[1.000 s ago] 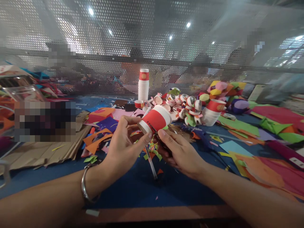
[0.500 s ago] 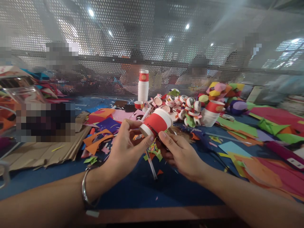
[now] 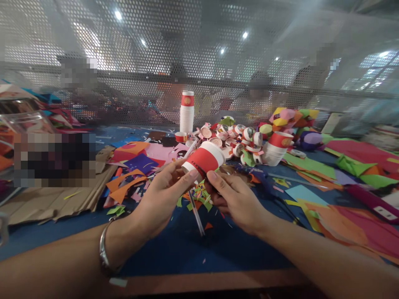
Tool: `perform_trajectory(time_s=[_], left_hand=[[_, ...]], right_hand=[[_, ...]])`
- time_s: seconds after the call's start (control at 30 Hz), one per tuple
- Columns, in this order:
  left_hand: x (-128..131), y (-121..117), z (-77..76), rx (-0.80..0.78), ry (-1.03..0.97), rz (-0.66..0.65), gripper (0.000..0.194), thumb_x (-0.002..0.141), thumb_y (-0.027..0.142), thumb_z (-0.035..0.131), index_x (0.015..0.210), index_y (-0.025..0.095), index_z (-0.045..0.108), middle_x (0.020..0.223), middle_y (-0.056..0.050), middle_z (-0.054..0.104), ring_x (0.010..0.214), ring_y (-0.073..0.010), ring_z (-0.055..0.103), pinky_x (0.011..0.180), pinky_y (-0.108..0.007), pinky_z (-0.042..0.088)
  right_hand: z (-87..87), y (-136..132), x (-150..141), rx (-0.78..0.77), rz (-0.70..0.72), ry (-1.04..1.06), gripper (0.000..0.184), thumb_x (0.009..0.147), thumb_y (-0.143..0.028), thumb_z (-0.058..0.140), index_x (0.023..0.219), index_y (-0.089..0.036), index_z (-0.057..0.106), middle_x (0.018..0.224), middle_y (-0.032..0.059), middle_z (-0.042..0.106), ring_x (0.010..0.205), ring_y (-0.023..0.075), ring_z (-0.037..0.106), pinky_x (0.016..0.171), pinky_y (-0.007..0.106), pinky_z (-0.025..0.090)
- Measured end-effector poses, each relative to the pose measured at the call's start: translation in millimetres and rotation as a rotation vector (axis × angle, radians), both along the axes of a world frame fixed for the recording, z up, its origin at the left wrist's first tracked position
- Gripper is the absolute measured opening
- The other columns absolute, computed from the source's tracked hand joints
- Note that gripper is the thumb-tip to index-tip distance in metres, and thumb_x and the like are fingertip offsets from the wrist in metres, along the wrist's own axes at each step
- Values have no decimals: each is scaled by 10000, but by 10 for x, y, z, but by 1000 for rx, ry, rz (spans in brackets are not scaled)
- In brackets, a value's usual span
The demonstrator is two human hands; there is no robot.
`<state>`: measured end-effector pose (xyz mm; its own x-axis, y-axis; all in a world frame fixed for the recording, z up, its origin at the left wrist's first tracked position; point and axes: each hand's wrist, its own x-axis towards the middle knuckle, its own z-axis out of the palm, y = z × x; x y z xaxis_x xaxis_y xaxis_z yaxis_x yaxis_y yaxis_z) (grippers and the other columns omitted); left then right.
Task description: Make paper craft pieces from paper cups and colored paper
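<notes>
A red and white paper cup (image 3: 204, 160) is tilted in front of me, its rim toward the upper right. My left hand (image 3: 170, 193) is closed around its lower end, thumb across the near side. Close against the near side of the cup, my right hand (image 3: 233, 195) is closed with the thumb on top. Something dark shows among its fingers, mostly hidden, and I cannot make out what it is. Under the cup lie small paper scraps (image 3: 201, 197) and a clear straw (image 3: 198, 216).
A tall cup stack (image 3: 187, 112) stands at the back, with a shorter cup stack (image 3: 277, 149) to the right. Between them is a heap of cut cup pieces (image 3: 235, 139). Coloured paper (image 3: 346, 224) lies right, flattened cardboard (image 3: 59, 199) left. A perforated metal screen (image 3: 134, 54) rises behind.
My left hand has shifted its grip a little, its fingers now lower and flatter around the cup. The cup stays tilted in nearly the same place. My right hand has barely moved.
</notes>
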<state>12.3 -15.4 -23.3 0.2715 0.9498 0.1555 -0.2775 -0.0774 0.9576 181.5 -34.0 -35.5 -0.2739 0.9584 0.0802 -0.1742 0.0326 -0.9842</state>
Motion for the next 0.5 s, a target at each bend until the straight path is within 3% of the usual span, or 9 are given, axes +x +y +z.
perform_trajectory(time_s=[0.2, 0.5], left_hand=[[-16, 0, 23, 118, 22, -40, 483, 916, 317, 709, 1362, 171, 596, 1239, -107, 706, 1140, -236, 645, 1064, -406, 483], [-20, -28, 27, 252, 164, 65, 519, 911, 331, 701, 1366, 121, 567, 1276, -152, 697, 1085, -239, 683, 1001, -403, 541]], right_hand=[[16, -7, -14, 50, 3, 7, 467, 944, -586, 615, 719, -191, 510, 524, -114, 275, 416, 33, 195, 367, 194, 132], [10, -18, -32, 131, -24, -23, 479, 954, -586, 596, 695, -205, 467, 535, -111, 267, 422, 40, 206, 368, 209, 152]])
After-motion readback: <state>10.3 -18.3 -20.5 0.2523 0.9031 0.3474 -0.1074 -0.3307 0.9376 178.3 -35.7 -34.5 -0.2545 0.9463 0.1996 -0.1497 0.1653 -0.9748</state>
